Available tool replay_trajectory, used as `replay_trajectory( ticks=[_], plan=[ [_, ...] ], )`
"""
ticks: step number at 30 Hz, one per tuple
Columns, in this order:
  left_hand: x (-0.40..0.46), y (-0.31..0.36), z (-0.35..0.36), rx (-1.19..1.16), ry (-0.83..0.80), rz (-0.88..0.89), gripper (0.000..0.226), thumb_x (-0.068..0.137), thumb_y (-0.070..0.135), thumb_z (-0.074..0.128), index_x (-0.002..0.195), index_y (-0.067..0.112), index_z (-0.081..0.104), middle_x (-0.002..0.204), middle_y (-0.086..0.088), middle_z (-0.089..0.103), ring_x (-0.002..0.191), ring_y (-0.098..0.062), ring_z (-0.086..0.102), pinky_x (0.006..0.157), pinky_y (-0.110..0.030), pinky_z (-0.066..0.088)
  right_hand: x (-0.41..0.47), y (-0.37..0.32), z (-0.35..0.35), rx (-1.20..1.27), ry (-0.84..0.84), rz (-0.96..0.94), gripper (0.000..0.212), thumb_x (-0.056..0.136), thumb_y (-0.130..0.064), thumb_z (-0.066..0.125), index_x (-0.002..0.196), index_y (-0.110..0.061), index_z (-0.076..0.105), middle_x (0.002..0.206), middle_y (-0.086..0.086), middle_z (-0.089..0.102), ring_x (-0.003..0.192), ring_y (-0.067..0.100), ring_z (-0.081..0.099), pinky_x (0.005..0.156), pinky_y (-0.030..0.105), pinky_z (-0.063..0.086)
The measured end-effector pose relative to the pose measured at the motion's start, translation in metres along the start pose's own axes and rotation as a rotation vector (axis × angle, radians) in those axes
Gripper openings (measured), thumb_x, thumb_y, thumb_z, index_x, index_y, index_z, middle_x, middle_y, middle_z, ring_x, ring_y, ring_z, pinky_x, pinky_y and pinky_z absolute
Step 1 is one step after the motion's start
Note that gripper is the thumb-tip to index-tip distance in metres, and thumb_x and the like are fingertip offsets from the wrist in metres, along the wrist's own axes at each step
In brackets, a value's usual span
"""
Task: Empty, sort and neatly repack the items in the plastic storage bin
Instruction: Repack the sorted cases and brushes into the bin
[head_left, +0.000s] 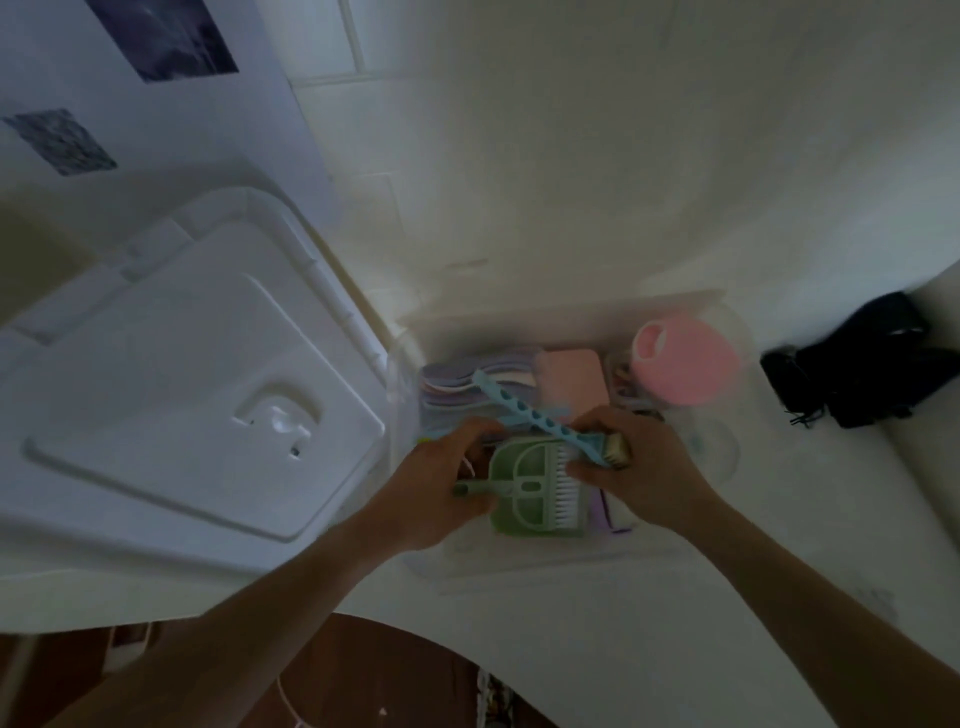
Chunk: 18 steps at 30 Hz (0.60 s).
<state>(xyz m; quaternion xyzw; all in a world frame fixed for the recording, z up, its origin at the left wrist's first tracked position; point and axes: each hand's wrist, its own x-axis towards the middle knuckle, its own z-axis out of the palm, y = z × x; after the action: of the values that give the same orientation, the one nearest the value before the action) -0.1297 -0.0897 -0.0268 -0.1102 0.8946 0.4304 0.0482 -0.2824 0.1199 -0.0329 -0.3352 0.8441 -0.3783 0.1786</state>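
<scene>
Bin: the clear plastic storage bin (410, 358) sits right in front of me on the white surface (779, 571), open at the top, and both my hands are down inside it.
Near end of bin: a green dustpan (524, 488) with its little white-bristled brush clipped in lies flat here, its handle pointing to my left; something purple and white peeks out from under its right edge, too hidden to name.
My left hand: my left hand (441, 483) is curled round the dustpan's handle end, fingers wrapped over it, thumb side up.
My right hand: my right hand (634, 467) is closed too, fingers bent down on the dustpan's right edge while it pinches the bristle end of a blue long-handled brush (524, 410).
Blue brush: its holed handle slants up and away to my left, lying across the stack behind the dustpan.
Middle of bin: a stack of pale purple and white flat pieces (452, 384) on the left, a pink pad (571, 379) just beside it on the right.
Far right corner of bin: a pink round cup-like thing (685, 364) lies on its side, its opening facing left.
Left of bin: the white lid (182, 405) lies flat, touching the bin's left wall.
Right, well apart: a black bundle (862, 364) on the white surface.
</scene>
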Motion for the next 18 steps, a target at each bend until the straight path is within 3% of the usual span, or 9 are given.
replay_trajectory(
  ticks=[3,5,6,10,12,14,18],
  plan=[
    [-0.007,-0.005,0.005,0.134,-0.105,0.033,0.052,0.086,0.024,0.073,0.134,0.03,0.054,0.106,0.012,0.062,0.089,-0.002,0.059,0.077,-0.009,0.046,-0.01,0.008,0.007,-0.15,-0.081,-0.042,0.033,0.068,-0.025,0.088,0.094,-0.024,0.068,0.074,-0.019,0.059,0.069,-0.002,0.056,0.06,0.013,0.041],
    [-0.008,-0.008,0.005,0.282,-0.223,0.066,0.04,0.091,0.026,0.067,0.13,0.024,0.059,0.113,0.008,0.064,0.092,-0.003,0.059,0.082,-0.014,0.048,-0.016,0.014,0.014,-0.246,-0.169,-0.055,0.033,0.069,-0.032,0.086,0.093,-0.024,0.065,0.078,-0.009,0.062,0.069,0.011,0.056,0.06,0.026,0.045],
    [-0.007,-0.011,0.006,0.351,-0.294,0.082,0.036,0.092,0.026,0.065,0.128,0.023,0.061,0.113,0.007,0.065,0.093,-0.006,0.06,0.085,-0.02,0.05,-0.018,0.017,0.017,-0.254,-0.223,-0.03,0.034,0.068,-0.036,0.086,0.093,-0.026,0.064,0.081,-0.006,0.064,0.072,0.014,0.057,0.063,0.027,0.047],
    [0.001,-0.022,0.013,0.45,-0.492,0.129,0.037,0.094,0.025,0.061,0.131,0.024,0.058,0.116,0.004,0.066,0.103,-0.013,0.062,0.092,-0.033,0.051,-0.013,0.025,0.017,-0.232,-0.458,0.082,0.043,0.063,-0.045,0.088,0.096,-0.034,0.063,0.081,-0.016,0.058,0.074,0.005,0.055,0.062,0.009,0.04],
    [0.005,-0.027,0.019,0.507,-0.563,0.105,0.044,0.096,0.02,0.057,0.139,0.027,0.051,0.123,0.003,0.064,0.109,-0.016,0.06,0.095,-0.033,0.05,-0.009,0.024,0.016,-0.182,-0.569,0.155,0.036,0.065,-0.042,0.088,0.091,-0.033,0.064,0.078,-0.015,0.058,0.067,0.002,0.056,0.058,0.007,0.041],
    [0.01,-0.036,0.028,0.57,-0.68,0.044,0.051,0.096,0.013,0.052,0.145,0.025,0.044,0.131,0.001,0.06,0.116,-0.02,0.059,0.097,-0.034,0.049,-0.004,0.021,0.017,-0.079,-0.671,0.223,0.026,0.072,-0.031,0.087,0.083,-0.034,0.063,0.08,-0.009,0.06,0.062,0.005,0.057,0.053,0.013,0.048],
    [0.02,-0.045,0.044,0.659,-0.905,-0.059,0.05,0.092,0.004,0.046,0.142,0.007,0.044,0.134,-0.012,0.057,0.118,-0.03,0.059,0.1,-0.041,0.049,0.006,0.016,0.022,-0.024,-0.781,0.235,0.042,0.08,-0.015,0.08,0.068,-0.049,0.06,0.072,-0.014,0.06,0.055,0.001,0.055,0.052,0.019,0.053]
  ],
)
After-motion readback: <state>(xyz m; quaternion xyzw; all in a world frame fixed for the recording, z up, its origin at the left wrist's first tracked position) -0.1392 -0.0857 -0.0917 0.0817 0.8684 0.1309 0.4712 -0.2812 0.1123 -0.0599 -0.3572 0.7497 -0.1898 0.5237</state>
